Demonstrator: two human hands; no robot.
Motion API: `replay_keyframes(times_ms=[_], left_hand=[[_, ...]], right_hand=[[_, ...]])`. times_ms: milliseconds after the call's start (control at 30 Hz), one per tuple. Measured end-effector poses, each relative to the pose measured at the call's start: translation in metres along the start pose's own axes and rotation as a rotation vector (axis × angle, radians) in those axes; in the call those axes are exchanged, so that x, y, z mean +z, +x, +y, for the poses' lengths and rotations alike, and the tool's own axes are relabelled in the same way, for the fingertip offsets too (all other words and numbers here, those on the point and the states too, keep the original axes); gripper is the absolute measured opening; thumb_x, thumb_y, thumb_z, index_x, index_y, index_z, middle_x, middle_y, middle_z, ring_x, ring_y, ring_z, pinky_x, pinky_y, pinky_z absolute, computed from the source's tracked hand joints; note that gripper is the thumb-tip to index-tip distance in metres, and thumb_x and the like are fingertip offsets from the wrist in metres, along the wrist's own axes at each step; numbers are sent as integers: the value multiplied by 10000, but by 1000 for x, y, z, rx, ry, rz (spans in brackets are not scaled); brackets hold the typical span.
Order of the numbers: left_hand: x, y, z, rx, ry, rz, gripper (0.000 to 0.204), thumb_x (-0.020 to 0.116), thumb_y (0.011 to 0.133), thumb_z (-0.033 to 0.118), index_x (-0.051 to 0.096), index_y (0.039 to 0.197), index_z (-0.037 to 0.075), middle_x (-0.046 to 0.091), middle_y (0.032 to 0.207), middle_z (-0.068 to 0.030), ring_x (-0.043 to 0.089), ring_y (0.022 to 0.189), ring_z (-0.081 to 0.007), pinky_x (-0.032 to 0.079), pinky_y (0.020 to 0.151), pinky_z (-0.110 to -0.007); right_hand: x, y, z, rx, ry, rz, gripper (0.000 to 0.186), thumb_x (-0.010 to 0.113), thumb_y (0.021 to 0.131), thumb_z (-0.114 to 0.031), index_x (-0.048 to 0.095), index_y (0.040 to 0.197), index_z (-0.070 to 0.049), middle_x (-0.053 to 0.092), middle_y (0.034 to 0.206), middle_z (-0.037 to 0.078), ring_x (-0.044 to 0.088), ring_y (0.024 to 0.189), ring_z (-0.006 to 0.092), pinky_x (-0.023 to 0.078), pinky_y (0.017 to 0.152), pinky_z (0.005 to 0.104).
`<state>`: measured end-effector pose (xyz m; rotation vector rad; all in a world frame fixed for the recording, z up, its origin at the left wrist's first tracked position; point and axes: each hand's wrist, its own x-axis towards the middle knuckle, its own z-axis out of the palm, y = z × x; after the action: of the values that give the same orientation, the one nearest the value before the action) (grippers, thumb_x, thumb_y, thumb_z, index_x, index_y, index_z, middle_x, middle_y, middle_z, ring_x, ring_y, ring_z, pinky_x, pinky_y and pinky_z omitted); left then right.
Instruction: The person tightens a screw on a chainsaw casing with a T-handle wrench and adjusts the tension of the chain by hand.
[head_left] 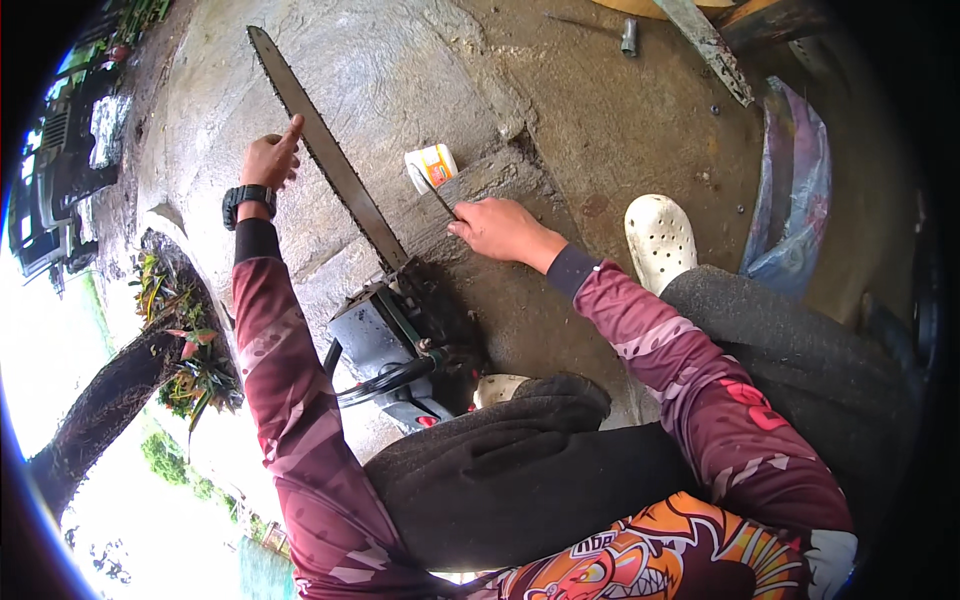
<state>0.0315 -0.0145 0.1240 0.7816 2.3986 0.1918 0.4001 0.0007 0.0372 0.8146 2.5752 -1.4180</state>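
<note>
Grey-brown concrete slab (400, 60) underneath; the chainsaw (372, 335) lies on it, engine end toward me, guide bar (335, 160) aimed at the slab's far left edge. My left hand (270, 160) is beside the bar's left side: index finger stretched out, fingers apart, nothing visibly gripped; whether its tip touches the toothed chain (327, 175), I cannot tell. My right hand (497, 230) is clamped round a slim dark rod (437, 199), its far end at the white tub with the orange label (437, 160), near the slab's middle; contents not visible. Handling notes, my judgement: slide left fingertips along the bar's flat face, never across the cutters, which could nick bare skin. Hold the rod lightly, so it does not tip the tub. Check the saw sits firm before pressing; it could rock.
</note>
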Motion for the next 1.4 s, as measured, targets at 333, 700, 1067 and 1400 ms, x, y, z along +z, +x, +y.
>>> replay_keyframes(times_ms=[333, 700, 1067, 1400], left_hand=[[36, 21, 12, -107, -253, 70, 651, 599, 900, 542, 693, 1007, -93, 707, 889, -163, 715, 740, -246, 573, 564, -364], [29, 43, -6, 119, 145, 241, 499, 613, 807, 412, 708, 798, -78, 686, 800, -296, 702, 851, -412, 544, 819, -446], [45, 43, -13, 298, 300, 295, 540, 583, 824, 444, 700, 809, -83, 666, 896, -341, 671, 911, -462, 527, 860, -478], [27, 32, -15, 221, 144, 338, 541, 628, 826, 429, 679, 757, -105, 662, 785, -324, 685, 813, -444, 534, 777, -463]], right_hand=[[7, -8, 1, 26, -33, -27, 327, 544, 981, -339, 600, 940, -19, 685, 831, 252, 668, 832, 458, 520, 748, 559], [7, -20, 1, 40, 1, -18, 333, 533, 993, -348, 564, 930, -22, 670, 828, 236, 647, 844, 465, 497, 741, 567], [11, -14, 6, 37, 24, -14, 322, 537, 988, -341, 574, 943, -24, 673, 836, 234, 650, 836, 459, 498, 728, 569], [15, -12, 8, 56, 65, 35, 311, 550, 983, -337, 577, 944, -29, 671, 829, 229, 648, 830, 459, 499, 730, 565]])
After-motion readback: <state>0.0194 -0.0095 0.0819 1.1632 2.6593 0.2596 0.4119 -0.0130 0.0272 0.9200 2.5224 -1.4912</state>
